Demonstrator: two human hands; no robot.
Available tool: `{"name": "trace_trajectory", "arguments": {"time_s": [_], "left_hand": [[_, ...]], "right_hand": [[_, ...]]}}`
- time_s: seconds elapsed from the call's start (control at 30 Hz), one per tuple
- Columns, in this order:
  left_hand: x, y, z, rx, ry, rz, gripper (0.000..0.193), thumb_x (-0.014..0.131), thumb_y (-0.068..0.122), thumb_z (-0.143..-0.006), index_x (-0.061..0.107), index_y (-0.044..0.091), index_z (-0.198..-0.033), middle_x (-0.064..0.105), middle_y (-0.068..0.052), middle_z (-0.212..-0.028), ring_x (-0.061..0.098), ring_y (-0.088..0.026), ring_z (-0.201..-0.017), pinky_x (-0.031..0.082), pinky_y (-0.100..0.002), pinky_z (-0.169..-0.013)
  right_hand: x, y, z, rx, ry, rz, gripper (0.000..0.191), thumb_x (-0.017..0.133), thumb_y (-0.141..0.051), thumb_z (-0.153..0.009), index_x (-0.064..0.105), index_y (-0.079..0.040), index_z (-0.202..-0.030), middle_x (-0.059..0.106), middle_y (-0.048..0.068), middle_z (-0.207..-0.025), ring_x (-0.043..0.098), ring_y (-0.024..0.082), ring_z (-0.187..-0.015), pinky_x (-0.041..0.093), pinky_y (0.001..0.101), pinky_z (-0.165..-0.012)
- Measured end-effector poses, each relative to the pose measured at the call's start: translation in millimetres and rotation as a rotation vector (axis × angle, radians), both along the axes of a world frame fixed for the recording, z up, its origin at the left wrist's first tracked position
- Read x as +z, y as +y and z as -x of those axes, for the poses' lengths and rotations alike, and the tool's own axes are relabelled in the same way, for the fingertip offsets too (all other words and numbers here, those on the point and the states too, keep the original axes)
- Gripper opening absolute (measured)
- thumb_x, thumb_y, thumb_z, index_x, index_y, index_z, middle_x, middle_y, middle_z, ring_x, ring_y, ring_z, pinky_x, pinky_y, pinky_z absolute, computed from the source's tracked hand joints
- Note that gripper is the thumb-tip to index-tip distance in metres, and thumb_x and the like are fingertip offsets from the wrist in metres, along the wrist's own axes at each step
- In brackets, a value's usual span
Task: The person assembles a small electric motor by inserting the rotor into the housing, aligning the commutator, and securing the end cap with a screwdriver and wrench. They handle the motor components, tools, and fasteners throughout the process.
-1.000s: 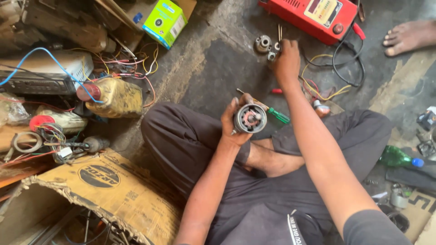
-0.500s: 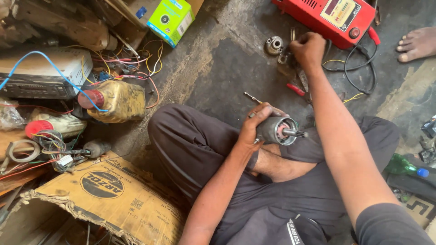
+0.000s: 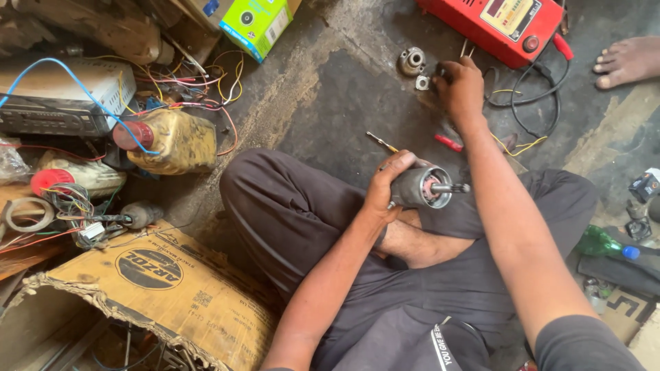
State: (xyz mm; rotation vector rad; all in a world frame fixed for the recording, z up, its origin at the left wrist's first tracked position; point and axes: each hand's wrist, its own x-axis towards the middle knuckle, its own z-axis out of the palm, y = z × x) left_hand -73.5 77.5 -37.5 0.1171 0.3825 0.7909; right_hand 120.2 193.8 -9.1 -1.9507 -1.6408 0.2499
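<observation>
Fingers (image 3: 450, 72) beside red box (image 3: 505, 27), green carton (image 3: 258, 24) far left.

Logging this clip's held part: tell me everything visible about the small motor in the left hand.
The motor is a short grey metal cylinder, dull and worn, lying roughly level over the person's lap. Its open end faces right, showing reddish-pink windings or insulation inside and a dark shaft sticking out along its axis. The left hand wraps its rear half in a full grip, fingers over the top. Nothing else touches it; the right hand is away on the floor by small metal parts.
</observation>
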Motion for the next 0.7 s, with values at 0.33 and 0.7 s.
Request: {"name": "trace_trajectory", "arguments": {"time_s": [0.33, 0.7], "left_hand": [[-4.0, -3.8, -2.8, 0.019, -0.030, 0.202, 0.030, 0.065, 0.029, -0.100, 0.068, -0.001, -0.101, 0.072, -0.016, -0.101, 0.072, -0.023, -0.089, 0.061, -0.036, -0.082], [-5.9, -2.1, -4.6, 0.015, -0.012, 0.223, 0.026, 0.065, 0.027, -0.098, 0.067, 0.001, -0.100, 0.072, -0.015, -0.102, 0.072, -0.023, -0.089, 0.061, -0.036, -0.082]], "right_hand": [[-5.2, 3.5, -32.1, -0.132, 0.098, 0.309, 0.025, 0.089, -0.016, -0.083, 0.072, 0.001, -0.090, 0.070, 0.018, -0.082, 0.069, 0.028, -0.074, 0.054, 0.0400, -0.069], [-17.0, -0.3, -53.9, -0.283, 0.091, -0.287, 0.018, 0.076, 0.002, -0.087, 0.078, -0.001, -0.105, 0.075, 0.014, -0.091, 0.073, 0.028, -0.079, 0.058, 0.0393, -0.071]]}}
